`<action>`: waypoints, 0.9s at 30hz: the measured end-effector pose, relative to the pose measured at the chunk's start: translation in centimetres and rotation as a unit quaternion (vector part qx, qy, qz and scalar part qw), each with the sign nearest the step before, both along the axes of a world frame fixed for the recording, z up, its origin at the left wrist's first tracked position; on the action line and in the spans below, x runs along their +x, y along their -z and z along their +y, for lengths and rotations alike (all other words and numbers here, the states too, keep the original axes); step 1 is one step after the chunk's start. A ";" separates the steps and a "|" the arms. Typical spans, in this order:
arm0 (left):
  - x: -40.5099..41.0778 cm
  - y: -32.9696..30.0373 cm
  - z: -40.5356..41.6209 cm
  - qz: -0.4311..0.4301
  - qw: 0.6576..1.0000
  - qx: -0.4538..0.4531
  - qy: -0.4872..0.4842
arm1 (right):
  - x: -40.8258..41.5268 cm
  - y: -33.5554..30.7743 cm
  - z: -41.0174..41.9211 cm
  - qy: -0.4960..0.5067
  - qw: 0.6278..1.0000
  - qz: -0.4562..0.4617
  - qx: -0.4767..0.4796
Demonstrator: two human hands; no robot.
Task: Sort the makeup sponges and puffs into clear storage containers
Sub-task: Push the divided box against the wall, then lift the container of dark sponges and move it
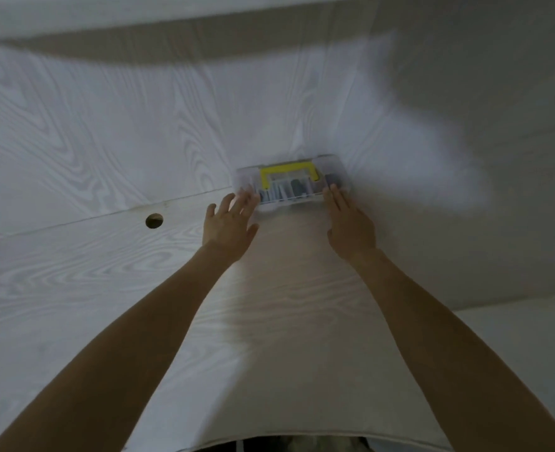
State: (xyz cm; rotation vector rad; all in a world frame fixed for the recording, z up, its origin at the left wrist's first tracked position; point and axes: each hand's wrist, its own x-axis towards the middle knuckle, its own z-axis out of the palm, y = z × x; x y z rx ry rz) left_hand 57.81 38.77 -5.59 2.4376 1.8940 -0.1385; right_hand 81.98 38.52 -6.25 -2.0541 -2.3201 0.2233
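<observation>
Two hands of yours reach far out over the pale wood-grain worktop (74, 288), both arms bare and stretched toward 12 o'clock. Your left hand (228, 220) is spread wide, fingers straight and fanned, its fingertips at the left end of the clear storage container (292, 184); the blur keeps you from telling whether they touch it. Your right hand (351, 223) is flat with fingers straight and close together, its fingertips at the container's right end, holding nothing.

That container lies flat at the far edge of the worktop, right against the wood-grain back panel (106, 125), just past your fingertips. It has a yellow handle (289, 172) along its 12 o'clock side, and dark and pale shapes show through the lid, too blurred to name. At 9 o'clock from your left hand, a round hole (154, 220) is cut in the worktop.
</observation>
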 end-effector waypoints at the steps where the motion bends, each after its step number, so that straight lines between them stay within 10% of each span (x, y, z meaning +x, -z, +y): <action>1: 0.0 0.2 0.2 -0.007 1.000 -0.003 -0.006 | 0.1 0.0 0.2 -0.003 1.000 -0.001 -0.006; 12: -0.4 0.2 2.1 -0.022 1.000 -0.010 0.003 | -0.7 -0.4 2.6 0.005 0.997 -0.021 -0.068; 21: -5.1 -3.1 -4.2 -0.305 0.952 0.035 -0.006 | -7.4 -3.7 -3.6 0.049 0.966 0.169 0.189; 27: -16.4 -3.4 -14.3 -0.443 0.886 0.040 -0.130 | -18.6 -4.6 -12.6 0.008 0.981 0.179 0.079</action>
